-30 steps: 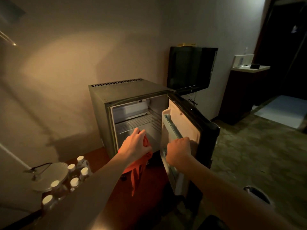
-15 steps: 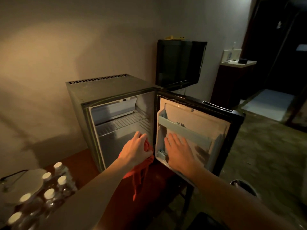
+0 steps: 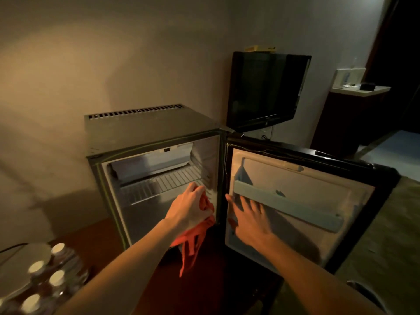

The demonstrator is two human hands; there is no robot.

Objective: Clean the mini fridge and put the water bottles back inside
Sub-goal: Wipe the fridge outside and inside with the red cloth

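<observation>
Dim room, fridge (image 3: 145,133) door (image 3: 302,201) now swung wide — right hand (image 3: 250,219) flat on it, fingers spread. Left hand (image 3: 191,210) grips cloth (image 3: 193,242) — wiping's next.

Dark red-brown tabletop (image 3: 95,233) carries mini fridge (image 3: 145,130); capped water bottles (image 3: 56,280) cluster left-front of fridge.

Single head-worn view, looking forward and down from just in front of and above the mini fridge (image 3: 156,169), close to its open front; wide angle, taking in wall behind and floor to the right.
</observation>
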